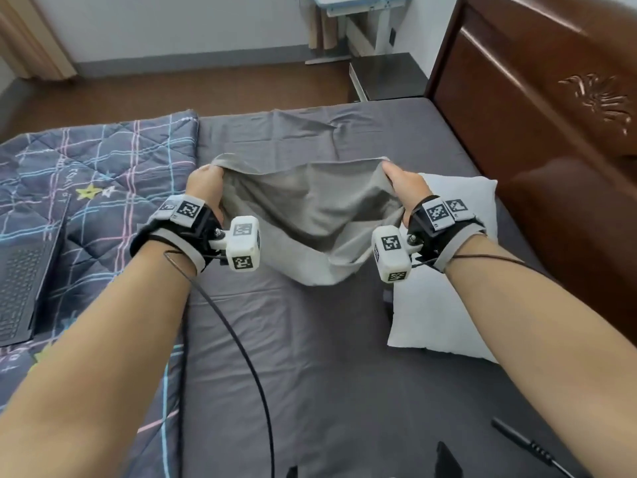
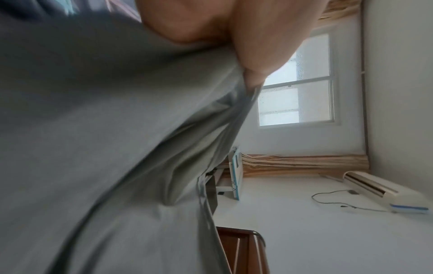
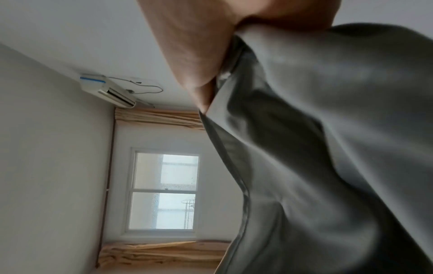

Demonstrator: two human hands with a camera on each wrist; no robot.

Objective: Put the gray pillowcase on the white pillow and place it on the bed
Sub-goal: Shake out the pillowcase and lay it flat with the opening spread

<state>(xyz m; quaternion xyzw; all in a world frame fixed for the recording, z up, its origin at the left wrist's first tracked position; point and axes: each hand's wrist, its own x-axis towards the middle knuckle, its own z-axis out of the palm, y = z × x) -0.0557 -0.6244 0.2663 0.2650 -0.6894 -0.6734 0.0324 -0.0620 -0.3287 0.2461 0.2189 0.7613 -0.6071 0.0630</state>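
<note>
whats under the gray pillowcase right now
The gray pillowcase hangs from the left hand and right hand above dark bed sheet. The white pillow lies beside it, uncovered. Sheet directly beneath is hidden.

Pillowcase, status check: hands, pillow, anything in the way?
Left hand and right hand each grip the gray pillowcase, held up. White pillow bare on the bed, under the right arm. Nothing between them.

Bare bed sheet [image 1: 310,357] fills the frame's centre; the laptop [image 1: 24,284] crowds the left edge, the headboard [image 1: 551,132] walls the right.
</note>
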